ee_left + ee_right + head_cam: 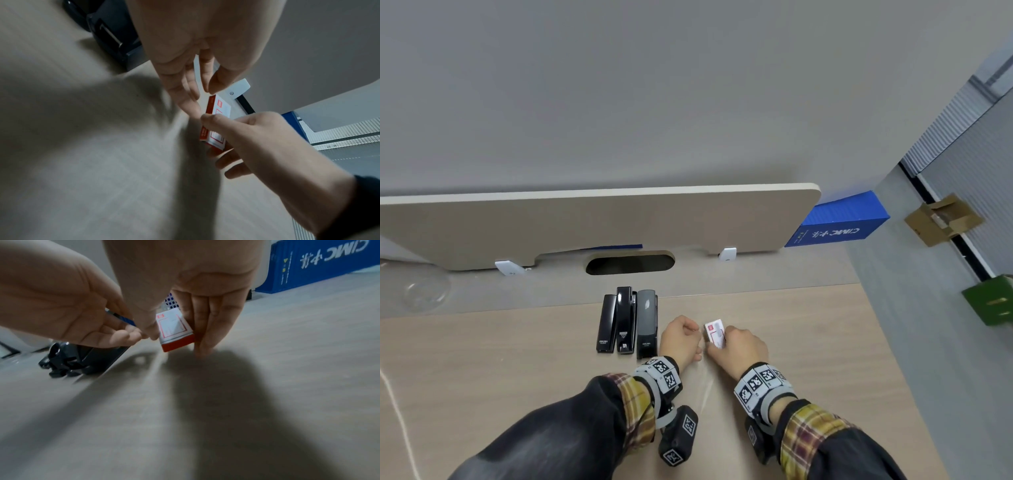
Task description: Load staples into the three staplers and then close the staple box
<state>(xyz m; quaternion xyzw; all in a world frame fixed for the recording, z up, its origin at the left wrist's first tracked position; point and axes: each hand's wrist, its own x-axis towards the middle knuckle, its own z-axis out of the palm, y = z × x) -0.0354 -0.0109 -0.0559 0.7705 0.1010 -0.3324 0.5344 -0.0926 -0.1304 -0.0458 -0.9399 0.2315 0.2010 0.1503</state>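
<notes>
Head view: 3 staplers (627, 322) lie shut side by side, none visibly loaded; R hand (736, 346) grips staple box (715, 333) just beside them; L hand (680, 337) loosely curled, empty; box opening pending, imo early stage.

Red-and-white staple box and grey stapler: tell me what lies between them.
The left hand, fingers curled and holding nothing, per the head view.

The long blue corrugated box (320, 264), lying on the desk well beyond the hands, carries white lettering reading "CIMC", mirrored here, beside Chinese characters too unclear to read. The small red-and-white cardboard staple box (174, 327) bears print too blurred to make out.
</notes>
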